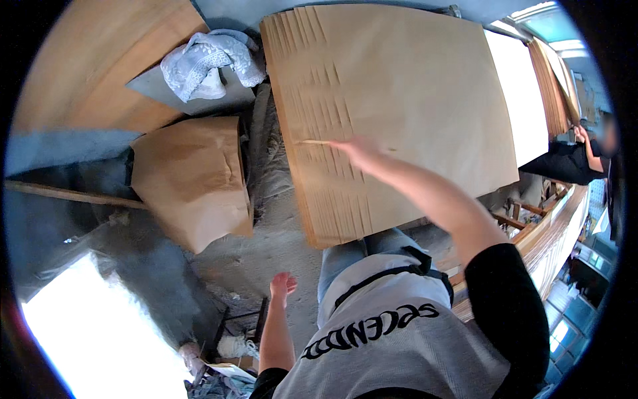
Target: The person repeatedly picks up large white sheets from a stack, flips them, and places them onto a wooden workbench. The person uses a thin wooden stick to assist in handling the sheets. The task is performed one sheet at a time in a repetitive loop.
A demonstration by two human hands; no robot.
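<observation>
A broad stack of brown paper sheets (425, 100) lies in front of me, its left edges fanned out in stepped layers. Over those layers reaches my right hand (362, 153), blurred by motion and closed on a thin, light-coloured stick (314, 141) that points left. Whether the stick touches the paper I cannot tell. My left hand (284, 284) hangs low beside my body, left of the stack, its fingers loosely curled and apart with nothing visible in them.
Left of the stack, a folded brown paper bundle (189, 179) sits beyond a gap. A patterned white cloth (211, 63) lies on a grey board behind it. At far right, another person (577, 159) handles upright brown sheets (548, 86). Wooden framing (531, 223) stands to my right.
</observation>
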